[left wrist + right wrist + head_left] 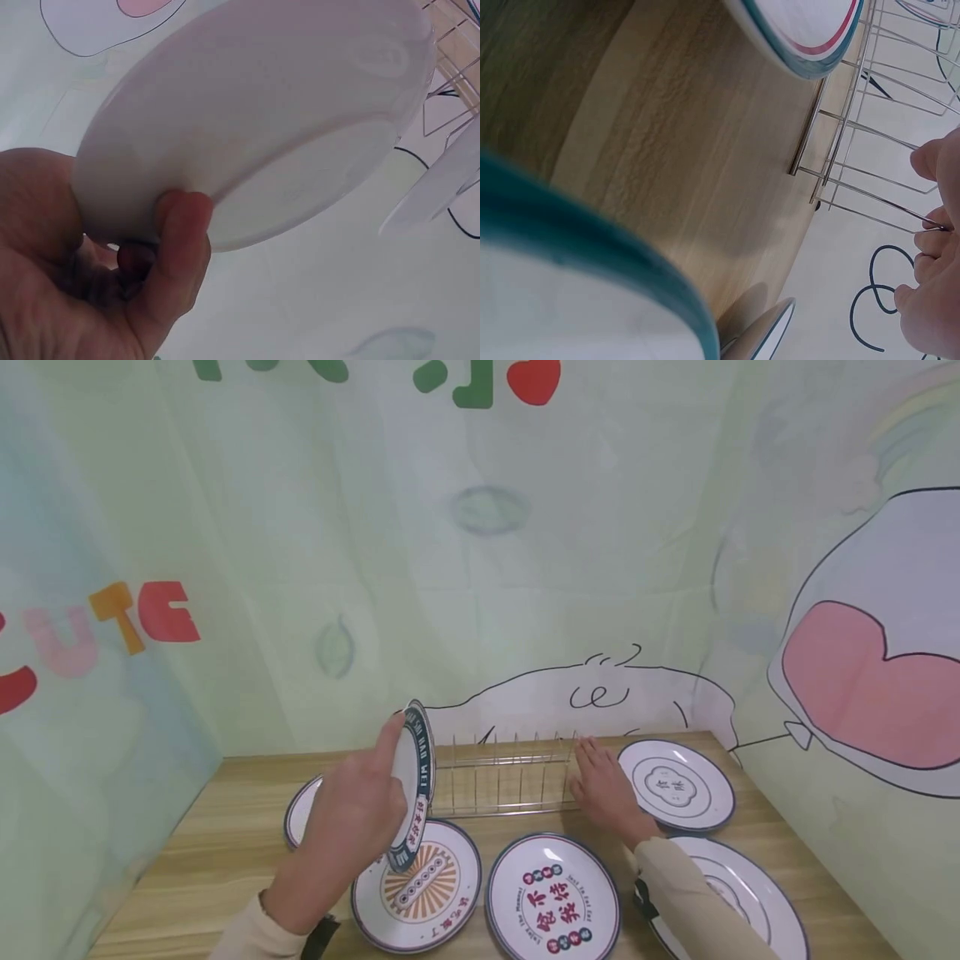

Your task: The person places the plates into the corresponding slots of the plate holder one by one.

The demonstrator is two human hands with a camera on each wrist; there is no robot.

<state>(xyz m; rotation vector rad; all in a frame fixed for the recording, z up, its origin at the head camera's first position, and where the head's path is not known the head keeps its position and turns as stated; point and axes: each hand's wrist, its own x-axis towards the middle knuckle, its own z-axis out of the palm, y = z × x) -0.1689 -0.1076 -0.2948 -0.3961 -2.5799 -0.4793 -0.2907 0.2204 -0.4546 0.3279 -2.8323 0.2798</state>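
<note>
My left hand [352, 810] grips a white plate [422, 768] with a dark teal lettered rim, held on edge near the left end of a wire dish rack [502, 764]. In the left wrist view, the thumb presses the plate's pale underside [247, 97]. My right hand [606, 789] holds the rack's right end; in the right wrist view its fingers [930, 244] curl at the end wires. Another white plate [431, 191] shows its edge beside the rack wires in the left wrist view; whether it stands in the rack, I cannot tell.
On the wooden table [202, 835] lie a sunburst plate [420, 885], a plate with red characters [552, 902], and two plates at right, the far one [675, 785] and the near one [750, 893]. A left plate [300, 810] is partly hidden. A printed curtain [375, 568] hangs behind.
</note>
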